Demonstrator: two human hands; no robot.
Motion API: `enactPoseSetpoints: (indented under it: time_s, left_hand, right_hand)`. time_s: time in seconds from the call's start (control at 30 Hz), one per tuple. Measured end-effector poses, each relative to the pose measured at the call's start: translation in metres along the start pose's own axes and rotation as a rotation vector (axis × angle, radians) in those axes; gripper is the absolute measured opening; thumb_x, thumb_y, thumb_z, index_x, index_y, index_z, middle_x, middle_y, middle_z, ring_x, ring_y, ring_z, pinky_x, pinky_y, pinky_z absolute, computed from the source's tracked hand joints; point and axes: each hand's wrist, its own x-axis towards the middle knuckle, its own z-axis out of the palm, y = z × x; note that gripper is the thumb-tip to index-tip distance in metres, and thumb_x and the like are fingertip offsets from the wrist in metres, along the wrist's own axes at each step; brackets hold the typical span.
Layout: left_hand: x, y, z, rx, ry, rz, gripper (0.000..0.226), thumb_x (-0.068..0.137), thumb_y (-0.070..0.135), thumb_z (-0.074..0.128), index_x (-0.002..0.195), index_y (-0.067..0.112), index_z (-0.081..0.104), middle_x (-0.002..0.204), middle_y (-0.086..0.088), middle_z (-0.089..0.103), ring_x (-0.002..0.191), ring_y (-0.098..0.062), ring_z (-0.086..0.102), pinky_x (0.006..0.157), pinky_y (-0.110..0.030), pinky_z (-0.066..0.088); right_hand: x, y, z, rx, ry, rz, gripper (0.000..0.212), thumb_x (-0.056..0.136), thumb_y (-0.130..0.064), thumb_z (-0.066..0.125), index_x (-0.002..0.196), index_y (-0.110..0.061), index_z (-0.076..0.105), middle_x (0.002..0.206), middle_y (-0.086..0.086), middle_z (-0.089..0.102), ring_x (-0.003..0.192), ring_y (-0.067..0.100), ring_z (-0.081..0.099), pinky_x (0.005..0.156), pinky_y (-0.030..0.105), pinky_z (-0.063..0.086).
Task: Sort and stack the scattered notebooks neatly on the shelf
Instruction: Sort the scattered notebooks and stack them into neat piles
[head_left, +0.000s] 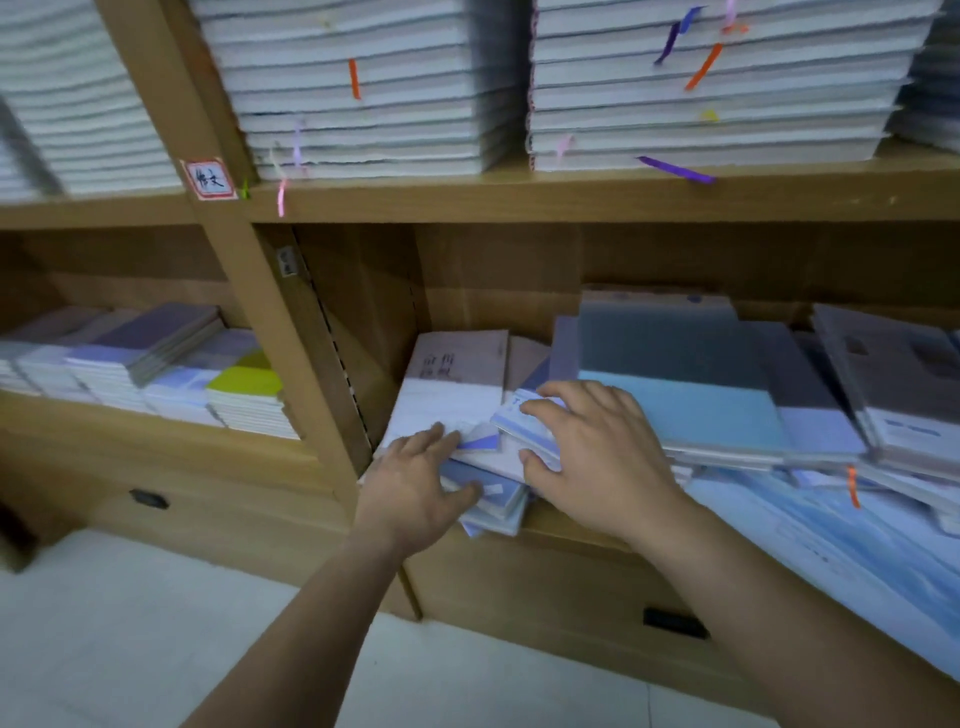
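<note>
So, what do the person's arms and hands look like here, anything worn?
The left hand and right hand show no gloves, rings, watch or bracelet. The left arm and right arm are bare to the frame edge, with no sleeve in view.

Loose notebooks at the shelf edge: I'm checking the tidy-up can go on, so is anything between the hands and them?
Nothing visible. The left hand rests on the loose notebooks, and the right hand pinches a small stack beside the big blue book.
</note>
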Motion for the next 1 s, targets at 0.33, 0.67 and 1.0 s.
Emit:
enactPoseSetpoints:
  time_s: [0.33,0.67,1.0]
  left_hand:
    - [0.009,-0.024,-0.004,-0.271,0.147,-0.317,0.067,0.093,0.052,0.057,0.149,0.023,0.038,0.135,-0.01,0.048,0.125,-0.032,0.04,0.103,-0.039,0.038]
    - [-0.003,0.006,-0.029,-0.731,0.184,-0.282,0.032,0.093,0.028,0.067,0.115,0.019,0.046,0.104,0.001,0.064,0.065,-0.017,0.07,0.055,-0.03,0.057]
    - [-0.048,0.035,-0.079,-1.122,0.324,-0.223,0.022,0.1,0.018,0.056,0.117,0.011,0.045,0.107,-0.01,0.063,0.061,-0.027,0.07,0.05,-0.029,0.055]
  right_hand:
    - [0.025,0.027,0.005,-0.207,-0.273,0.024,0.063,0.086,-0.071,0.041,0.14,-0.04,0.051,0.151,-0.011,0.042,0.139,0.021,0.03,0.111,0.041,0.026]
    - [0.02,0.028,-0.005,-0.108,-0.282,0.012,0.066,0.078,-0.07,0.035,0.135,-0.043,0.056,0.145,-0.019,0.045,0.143,0.017,0.023,0.115,0.038,0.02]
    - [-0.03,0.013,-0.048,0.274,-0.117,0.164,0.045,0.099,-0.051,0.047,0.135,-0.025,0.057,0.124,-0.009,0.061,0.118,0.016,0.052,0.097,0.034,0.042]
